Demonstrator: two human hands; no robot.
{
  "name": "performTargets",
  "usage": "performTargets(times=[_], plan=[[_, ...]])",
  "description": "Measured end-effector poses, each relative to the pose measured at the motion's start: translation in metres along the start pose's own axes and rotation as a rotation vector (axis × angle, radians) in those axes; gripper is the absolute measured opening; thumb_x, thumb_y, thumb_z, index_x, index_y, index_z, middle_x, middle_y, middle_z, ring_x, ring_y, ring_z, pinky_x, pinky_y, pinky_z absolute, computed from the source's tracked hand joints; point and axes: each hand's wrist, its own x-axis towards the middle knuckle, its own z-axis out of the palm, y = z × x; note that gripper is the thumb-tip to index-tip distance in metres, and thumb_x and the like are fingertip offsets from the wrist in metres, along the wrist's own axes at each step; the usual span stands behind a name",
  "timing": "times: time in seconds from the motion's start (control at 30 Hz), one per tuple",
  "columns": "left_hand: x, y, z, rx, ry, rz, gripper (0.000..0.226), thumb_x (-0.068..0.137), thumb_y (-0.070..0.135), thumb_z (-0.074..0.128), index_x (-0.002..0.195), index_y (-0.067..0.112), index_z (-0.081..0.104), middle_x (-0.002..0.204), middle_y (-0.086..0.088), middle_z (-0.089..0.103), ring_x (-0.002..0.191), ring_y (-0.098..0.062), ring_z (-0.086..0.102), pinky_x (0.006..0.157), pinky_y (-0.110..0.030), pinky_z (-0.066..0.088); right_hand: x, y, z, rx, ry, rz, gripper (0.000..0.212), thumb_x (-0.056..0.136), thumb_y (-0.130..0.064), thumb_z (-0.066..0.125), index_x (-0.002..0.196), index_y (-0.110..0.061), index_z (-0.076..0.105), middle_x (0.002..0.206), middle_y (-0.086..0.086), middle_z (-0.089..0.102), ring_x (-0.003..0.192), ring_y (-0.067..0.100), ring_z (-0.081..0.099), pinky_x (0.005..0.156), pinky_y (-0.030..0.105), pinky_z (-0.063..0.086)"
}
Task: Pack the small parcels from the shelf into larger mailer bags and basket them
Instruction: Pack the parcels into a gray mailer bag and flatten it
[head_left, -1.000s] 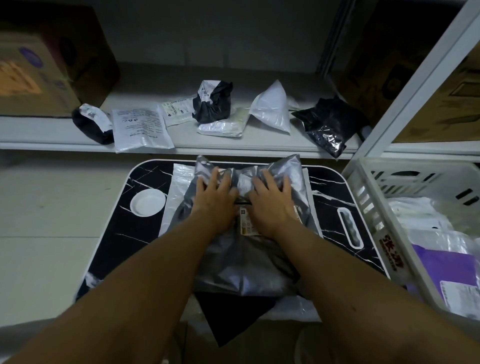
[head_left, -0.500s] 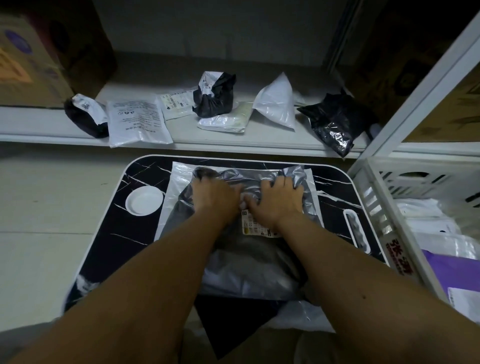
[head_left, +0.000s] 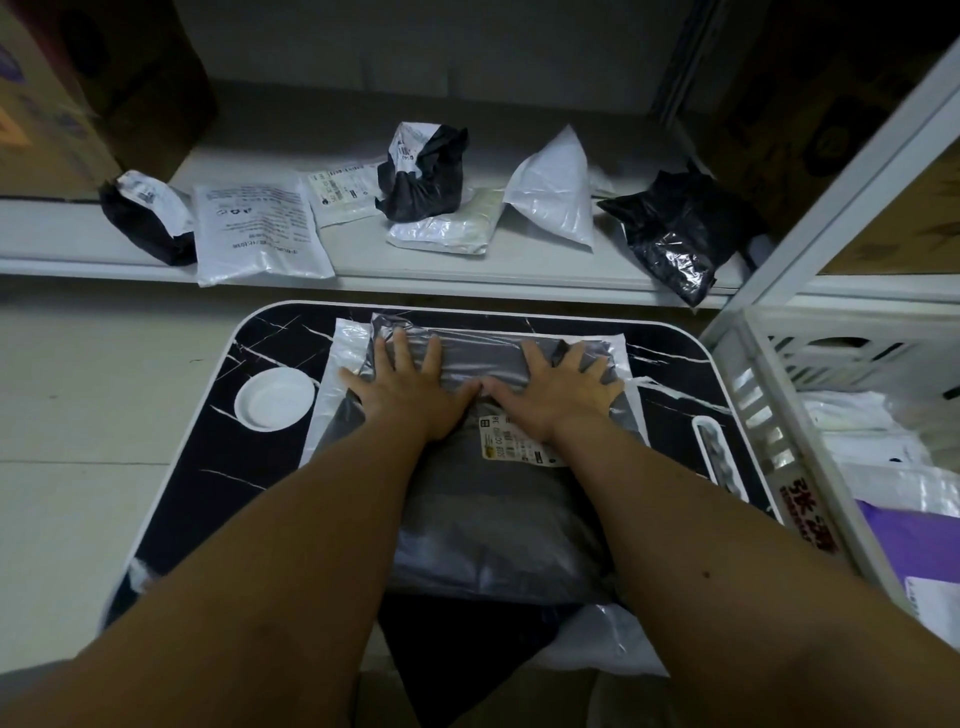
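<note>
The table (head_left: 171, 499) has bare strips along its left and right edges (a white dish (head_left: 274, 399) stands near the left edge); the basket (head_left: 774, 441) wall closes the right side.

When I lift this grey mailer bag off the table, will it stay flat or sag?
The grey mailer bag will probably sag: its film is wrinkled under both flat hands, left hand and right hand. Its glossy surface looks slippery. The bulging middle suggests the contents may shift.

Basket (head_left: 769, 441) cut by right edge; label (head_left: 511, 441) half under right hand (head_left: 558, 387), print unreadable
</note>
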Motion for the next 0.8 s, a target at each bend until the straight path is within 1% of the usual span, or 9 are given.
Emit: performTargets(times=[0.07, 0.13, 0.2, 0.27, 0.37, 0.47, 0.6, 0.7, 0.8], plan=[[-0.002, 0.007, -0.009, -0.035, 0.022, -0.090, 0.088, 0.084, 0.080, 0.013, 0.153, 0.026, 0.001, 0.159, -0.021, 0.000, 0.146, -0.038, 0.005, 0.108, -0.067, 0.012, -0.002, 0.000, -0.003, 0.004, -0.011, 0.053, 0.098, 0.075, -0.091, 0.021, 0.154, -0.035, 0.002, 0.160, 0.023, 0.002, 0.144, 0.047, 0.001, 0.110, 0.067, 0.008], [-0.010, 0.012, -0.024, 0.042, 0.098, -0.123, 0.076, 0.093, 0.067, 0.026, 0.144, 0.011, 0.035, 0.146, -0.023, 0.035, 0.133, -0.037, 0.034, 0.106, -0.054, 0.029, -0.006, -0.002, -0.007, -0.026, 0.024, 0.069, 0.095, 0.083, -0.083, 0.024, 0.155, -0.023, 0.005, 0.160, 0.022, 0.006, 0.146, 0.042, 0.002, 0.110, 0.066, 0.009], [-0.019, 0.014, -0.034, 0.196, 0.249, 0.037, 0.050, 0.095, 0.050, 0.045, 0.123, 0.010, 0.056, 0.127, -0.016, 0.050, 0.115, -0.028, 0.046, 0.097, -0.041, 0.039, -0.019, -0.008, -0.009, -0.066, 0.144, -0.015, 0.075, 0.096, -0.057, 0.037, 0.154, -0.014, 0.015, 0.160, 0.018, 0.010, 0.147, 0.037, 0.003, 0.112, 0.065, 0.010], [-0.032, 0.016, -0.034, 0.147, 0.304, 0.226, 0.033, 0.094, 0.035, 0.054, 0.117, 0.012, 0.060, 0.124, -0.013, 0.050, 0.113, -0.025, 0.048, 0.095, -0.038, 0.044, -0.039, -0.018, -0.007, -0.019, 0.235, -0.122, 0.062, 0.096, -0.032, 0.047, 0.150, -0.013, 0.024, 0.159, 0.015, 0.014, 0.147, 0.038, 0.007, 0.113, 0.064, 0.013], [-0.059, 0.020, -0.015, 0.015, 0.206, 0.319, 0.032, 0.097, 0.024, 0.045, 0.124, 0.010, 0.055, 0.131, -0.016, 0.050, 0.120, -0.031, 0.049, 0.097, -0.042, 0.047, -0.072, -0.026, 0.005, 0.115, 0.122, -0.001, 0.064, 0.095, -0.037, 0.044, 0.151, -0.018, 0.019, 0.159, 0.018, 0.009, 0.144, 0.046, 0.007, 0.111, 0.067, 0.011], [-0.084, 0.013, 0.012, 0.056, 0.095, 0.287, 0.053, 0.101, 0.041, 0.028, 0.149, 0.020, 0.022, 0.157, -0.014, 0.019, 0.143, -0.037, 0.018, 0.112, -0.059, 0.020, -0.090, -0.020, 0.023, 0.056, -0.037, 0.082, 0.067, 0.098, -0.054, 0.027, 0.154, -0.028, 0.002, 0.161, 0.012, -0.012, 0.143, 0.048, -0.012, 0.108, 0.072, 0.002], [-0.089, 0.001, 0.017, 0.101, -0.014, 0.203, 0.066, 0.092, 0.067, 0.011, 0.150, 0.041, -0.008, 0.160, -0.007, -0.016, 0.145, -0.040, -0.015, 0.111, -0.065, -0.002, -0.092, -0.006, 0.029, 0.091, -0.046, -0.042, 0.063, 0.101, -0.053, 0.023, 0.154, -0.033, -0.003, 0.160, 0.007, -0.021, 0.145, 0.040, -0.020, 0.110, 0.070, 0.002], [-0.098, 0.004, 0.009, 0.203, 0.098, 0.194, 0.064, 0.097, 0.057, 0.022, 0.153, 0.033, 0.001, 0.160, -0.014, -0.013, 0.145, -0.042, -0.011, 0.115, -0.059, 0.005, -0.090, 0.008, 0.022, 0.131, -0.068, -0.126, 0.058, 0.103, -0.039, 0.030, 0.155, -0.027, 0.005, 0.162, 0.005, -0.011, 0.148, 0.033, -0.009, 0.114, 0.064, 0.008], [-0.122, 0.023, 0.002, 0.218, 0.227, 0.294, 0.048, 0.100, 0.023, 0.038, 0.145, 0.007, 0.036, 0.158, -0.021, 0.009, 0.145, -0.038, 0.009, 0.117, -0.048, 0.019, -0.104, 0.008, 0.018, 0.093, 0.134, -0.115, 0.050, 0.099, -0.024, 0.040, 0.146, -0.016, 0.027, 0.153, 0.014, 0.026, 0.140, 0.032, 0.025, 0.110, 0.055, 0.029]])
